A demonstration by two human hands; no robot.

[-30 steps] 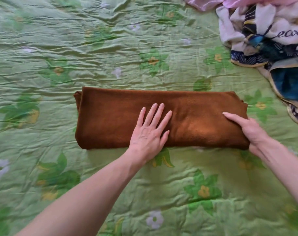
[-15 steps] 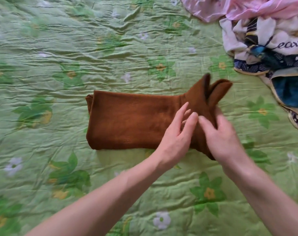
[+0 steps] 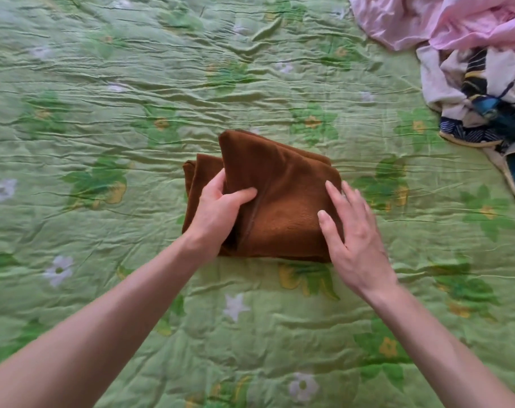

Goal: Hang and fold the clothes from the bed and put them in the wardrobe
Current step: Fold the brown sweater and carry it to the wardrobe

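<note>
1 brown cloth (image 3: 282,207), folded, on green bedspread (image 3: 132,113). Left hand (image 3: 218,210) pinches its folded flap; right hand (image 3: 350,231) fingers straight, slightly spread, pressing right edge. Far right: clothes pile (image 3: 471,69).

Soft even daylight, slightly blurred edges

Open green bedspread (image 3: 109,119) stretches left of the left hand (image 3: 218,212) and ahead of both hands. Right of the right hand (image 3: 348,231), beyond a gap, a heap of clothes (image 3: 471,69) blocks the far corner.
</note>
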